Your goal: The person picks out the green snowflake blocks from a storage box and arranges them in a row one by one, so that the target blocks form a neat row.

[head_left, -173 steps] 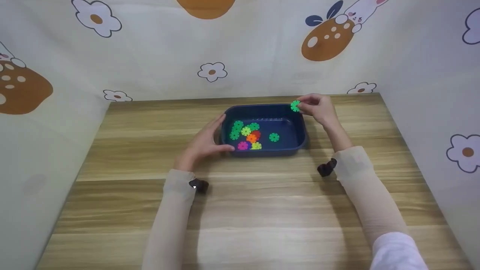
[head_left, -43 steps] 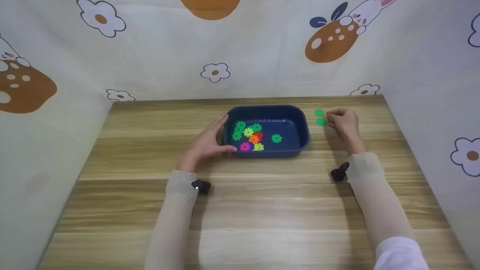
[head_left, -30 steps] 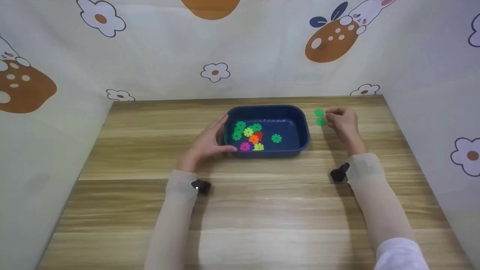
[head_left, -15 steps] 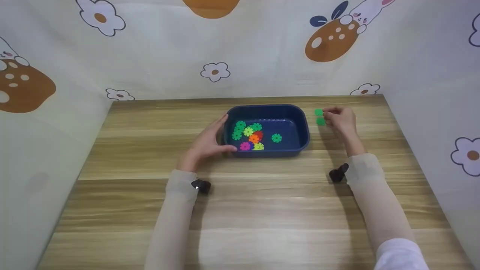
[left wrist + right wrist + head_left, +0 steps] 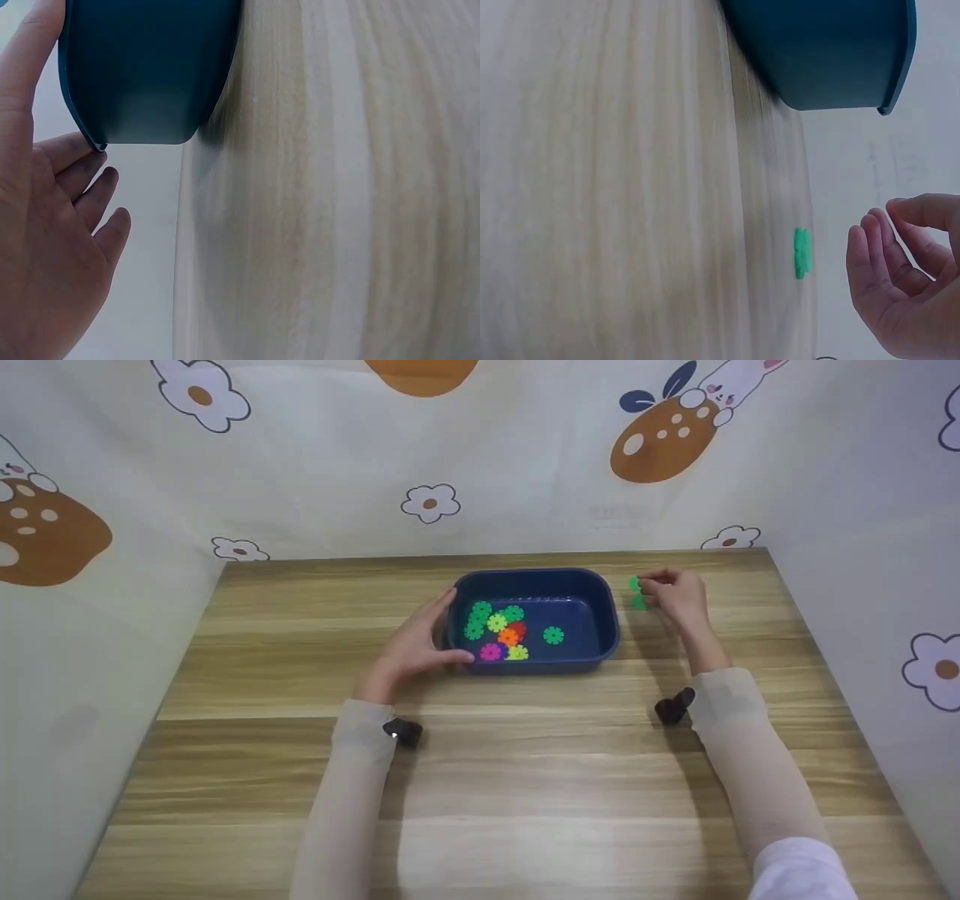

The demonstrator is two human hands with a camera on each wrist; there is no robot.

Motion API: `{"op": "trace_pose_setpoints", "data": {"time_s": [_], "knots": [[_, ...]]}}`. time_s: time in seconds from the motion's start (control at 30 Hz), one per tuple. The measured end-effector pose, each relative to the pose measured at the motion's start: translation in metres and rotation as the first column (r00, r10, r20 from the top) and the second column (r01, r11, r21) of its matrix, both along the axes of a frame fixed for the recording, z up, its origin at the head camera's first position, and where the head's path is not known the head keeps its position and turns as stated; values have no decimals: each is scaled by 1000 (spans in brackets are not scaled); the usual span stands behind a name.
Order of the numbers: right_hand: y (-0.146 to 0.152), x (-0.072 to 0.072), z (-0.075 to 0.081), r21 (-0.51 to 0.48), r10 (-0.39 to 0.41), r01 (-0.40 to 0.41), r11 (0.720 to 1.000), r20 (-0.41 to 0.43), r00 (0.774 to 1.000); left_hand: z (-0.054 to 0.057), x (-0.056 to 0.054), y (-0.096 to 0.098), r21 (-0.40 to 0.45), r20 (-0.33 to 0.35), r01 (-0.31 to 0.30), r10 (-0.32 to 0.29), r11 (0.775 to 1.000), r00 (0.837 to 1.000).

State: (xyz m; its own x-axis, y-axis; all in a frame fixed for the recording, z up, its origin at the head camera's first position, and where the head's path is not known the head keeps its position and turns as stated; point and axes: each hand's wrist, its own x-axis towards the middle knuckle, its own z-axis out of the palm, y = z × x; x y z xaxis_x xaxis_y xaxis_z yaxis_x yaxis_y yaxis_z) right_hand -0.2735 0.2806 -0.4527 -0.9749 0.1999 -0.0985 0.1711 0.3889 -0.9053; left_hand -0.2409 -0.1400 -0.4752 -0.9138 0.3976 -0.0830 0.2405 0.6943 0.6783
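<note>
A dark blue plastic tray (image 5: 536,667) holds several snowflake building discs: green ones, one green disc (image 5: 553,635) apart from the others, plus yellow, orange, red and pink. My left hand (image 5: 412,645) holds the tray's left end, thumb at the near corner, fingers at the far corner. To the tray's right, two green snowflake discs (image 5: 638,601) lie on the table, partly covered by my right hand (image 5: 679,598). The right wrist view shows that hand (image 5: 907,277) raised over the table, fingers loosely bent, nothing visible between them; green discs (image 5: 802,253) lie below.
The wood-grain table (image 5: 480,780) is bounded at the back and sides by a printed curtain (image 5: 525,457). Each wrist carries a small black camera, one at the left sleeve (image 5: 403,732) and one at the right sleeve (image 5: 673,706).
Several seconds ago my right hand pinched a green disc above the tray's far right corner. Over the last second it drifts slightly left, covering more of the two table discs. The left hand stays put.
</note>
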Motion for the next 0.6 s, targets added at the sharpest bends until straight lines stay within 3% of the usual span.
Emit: {"op": "trace_pose_setpoints", "data": {"time_s": [0.27, 0.6], "knots": [[-7, 2, 6, -36, 15, -16, 999, -6, 1000, 1, 0, 0, 10, 4, 4, -4, 1000, 1000], [-20, 4, 16, -26, 70, -72, 997, -80, 994, 0, 0, 0, 17, -32, 13, -12, 1000, 999]]}}
